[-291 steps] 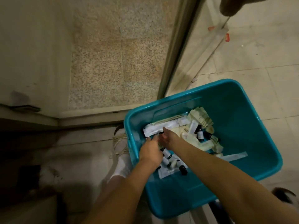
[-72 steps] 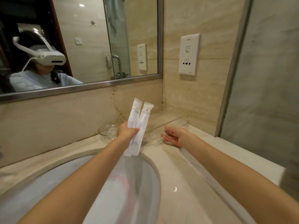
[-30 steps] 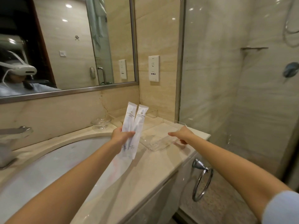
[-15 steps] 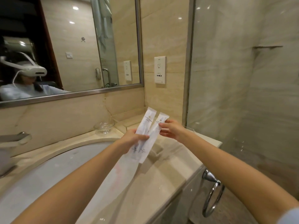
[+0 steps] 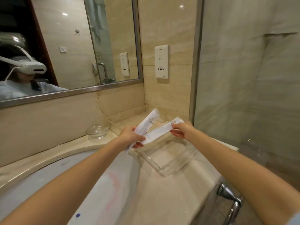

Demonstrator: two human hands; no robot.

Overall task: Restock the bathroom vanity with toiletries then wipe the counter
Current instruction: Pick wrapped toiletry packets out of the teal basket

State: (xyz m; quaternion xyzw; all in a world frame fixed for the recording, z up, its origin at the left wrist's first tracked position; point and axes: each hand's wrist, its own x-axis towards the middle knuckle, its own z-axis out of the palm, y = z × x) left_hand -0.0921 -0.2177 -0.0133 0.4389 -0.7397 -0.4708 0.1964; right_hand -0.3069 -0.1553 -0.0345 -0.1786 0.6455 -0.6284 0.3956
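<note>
Two long white toiletry packets are held over the marble vanity counter (image 5: 164,197). My left hand (image 5: 130,137) grips the first packet (image 5: 148,122), which points up and to the right. My right hand (image 5: 181,129) pinches the far end of the second packet (image 5: 159,132); its near end lies against my left hand's fingers. Both packets hang just above a clear acrylic tray (image 5: 164,169) that sits on the counter near the right corner.
A small glass bowl (image 5: 97,132) stands by the backsplash left of the tray. The white basin (image 5: 84,189) fills the lower left. A mirror (image 5: 65,46), a wall socket (image 5: 161,61), a glass shower wall (image 5: 246,78) and a chrome towel ring (image 5: 232,202) surround the counter.
My right hand has pinched the second packet's top and drawn it right and down, away from the first. The view has moved closer to the tray.
</note>
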